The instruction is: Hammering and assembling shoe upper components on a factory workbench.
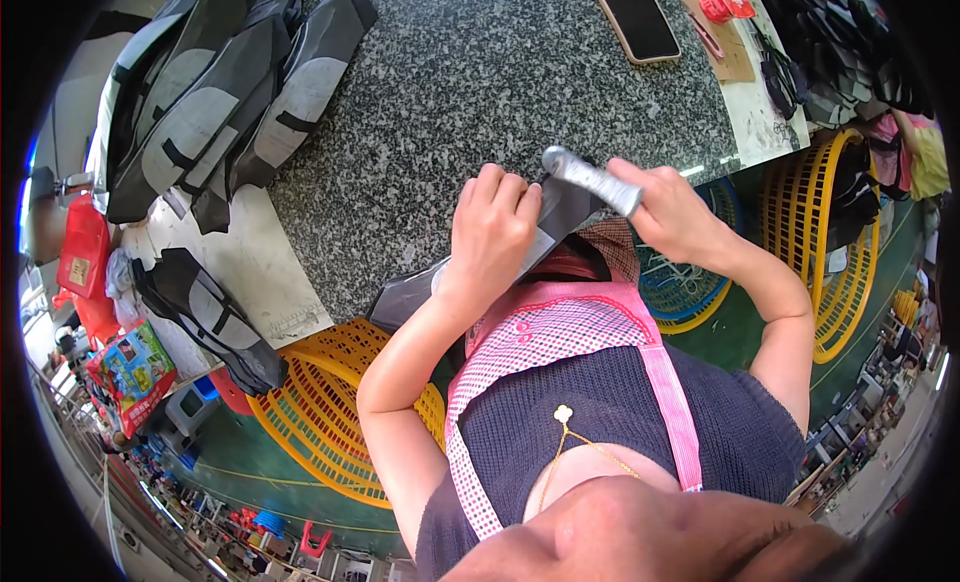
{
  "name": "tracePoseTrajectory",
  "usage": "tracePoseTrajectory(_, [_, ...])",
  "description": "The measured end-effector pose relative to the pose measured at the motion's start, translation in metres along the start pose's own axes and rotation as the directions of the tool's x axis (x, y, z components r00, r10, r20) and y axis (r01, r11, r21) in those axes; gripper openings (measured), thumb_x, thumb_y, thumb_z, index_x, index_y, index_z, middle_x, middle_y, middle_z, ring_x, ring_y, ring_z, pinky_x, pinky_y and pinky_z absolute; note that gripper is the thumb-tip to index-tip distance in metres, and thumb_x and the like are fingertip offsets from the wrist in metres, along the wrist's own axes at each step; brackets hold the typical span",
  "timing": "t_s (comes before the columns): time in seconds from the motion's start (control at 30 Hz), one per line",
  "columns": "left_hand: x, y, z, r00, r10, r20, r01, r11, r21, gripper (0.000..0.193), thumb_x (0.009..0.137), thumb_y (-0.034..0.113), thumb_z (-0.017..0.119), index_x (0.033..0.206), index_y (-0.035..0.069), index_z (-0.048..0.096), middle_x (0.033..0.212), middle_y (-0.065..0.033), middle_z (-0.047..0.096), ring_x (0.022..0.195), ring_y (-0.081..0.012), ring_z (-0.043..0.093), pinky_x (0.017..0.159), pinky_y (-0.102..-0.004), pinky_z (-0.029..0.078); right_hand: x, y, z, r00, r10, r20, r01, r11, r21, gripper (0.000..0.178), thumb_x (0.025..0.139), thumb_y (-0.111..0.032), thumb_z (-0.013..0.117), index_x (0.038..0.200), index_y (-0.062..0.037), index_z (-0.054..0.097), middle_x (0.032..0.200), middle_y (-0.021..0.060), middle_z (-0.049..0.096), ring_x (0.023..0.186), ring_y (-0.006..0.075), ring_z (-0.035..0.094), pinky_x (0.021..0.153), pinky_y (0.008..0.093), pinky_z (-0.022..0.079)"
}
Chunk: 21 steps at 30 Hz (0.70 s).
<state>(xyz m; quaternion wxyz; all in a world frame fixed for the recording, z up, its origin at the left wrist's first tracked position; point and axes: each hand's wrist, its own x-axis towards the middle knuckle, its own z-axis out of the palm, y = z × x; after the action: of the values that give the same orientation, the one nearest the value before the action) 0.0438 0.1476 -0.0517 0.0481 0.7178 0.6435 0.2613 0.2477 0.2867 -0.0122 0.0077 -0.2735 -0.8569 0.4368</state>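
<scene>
In the head view, the left hand [492,232] is bending its fingers over a dark grey piece [572,209], its grip closing on that piece at the near edge of the speckled desk [480,92]. The right hand [678,214] is gripping a silver tool [598,182], whose rounded end is pointing toward the left fingertips; whether it is touching the piece, one cannot tell. Similar pieces [225,97] are lying heaped at the upper left, and a phone [637,20] is resting near the far edge.
</scene>
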Motion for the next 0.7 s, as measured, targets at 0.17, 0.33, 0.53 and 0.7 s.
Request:
tracePoseTrajectory(0.17, [-0.001, -0.003, 0.0, 1.0, 0.002, 0.011, -0.002, 1.0, -0.029, 0.02, 0.077, 0.007, 0.065, 0.095, 0.0, 0.07, 0.092, -0.0086, 0.062, 0.093, -0.026, 0.057, 0.078, -0.038, 0.047, 0.002, -0.011, 0.0, 0.998, -0.007, 0.06, 0.008, 1.0, -0.017, 0.018, 0.096, -0.012, 0.056, 0.105, 0.0046, 0.057, 0.069, 0.027, 0.057, 0.071, 0.0482, 0.06, 0.059, 0.0469, 0.046])
tracePoseTrajectory(0.33, [-0.002, -0.005, -0.009, 0.959, -0.259, 0.115, 0.279, 0.936, -0.215, 0.012, 0.079, 0.007, 0.071, 0.091, 0.004, 0.072, 0.087, -0.0054, 0.063, 0.088, -0.0251, 0.057, 0.075, -0.0382, 0.048, 0.012, 0.004, -0.003, 0.996, -0.074, 0.056, 0.071, 0.996, 0.052, 0.017, 0.099, -0.014, 0.056, 0.101, 0.0035, 0.058, 0.069, 0.023, 0.055, 0.066, 0.047, 0.056, 0.057, 0.0442, 0.044])
tracePoseTrajectory(0.53, [-0.008, 0.003, -0.006, 0.998, -0.069, 0.006, 0.069, 0.998, 0.009, 0.011, 0.079, 0.007, 0.075, 0.09, 0.005, 0.073, 0.084, -0.0045, 0.063, 0.085, -0.0248, 0.058, 0.075, -0.0377, 0.049, 0.006, -0.01, -0.003, 0.994, -0.083, 0.07, 0.082, 0.997, 0.014, 0.016, 0.096, -0.013, 0.057, 0.101, 0.0016, 0.056, 0.072, 0.0238, 0.06, 0.071, 0.0468, 0.06, 0.06, 0.049, 0.047])
tracePoseTrajectory(0.7, [-0.009, -0.009, -0.019, 0.926, -0.298, 0.234, 0.35, 0.908, -0.231, 0.01, 0.078, 0.009, 0.074, 0.088, 0.006, 0.075, 0.084, -0.0038, 0.063, 0.085, -0.0242, 0.059, 0.073, -0.0376, 0.05, 0.015, -0.001, -0.004, 0.988, -0.101, 0.12, 0.099, 0.995, 0.026, 0.017, 0.098, -0.016, 0.055, 0.101, 0.0006, 0.054, 0.072, 0.0239, 0.062, 0.072, 0.0466, 0.063, 0.061, 0.0512, 0.048])
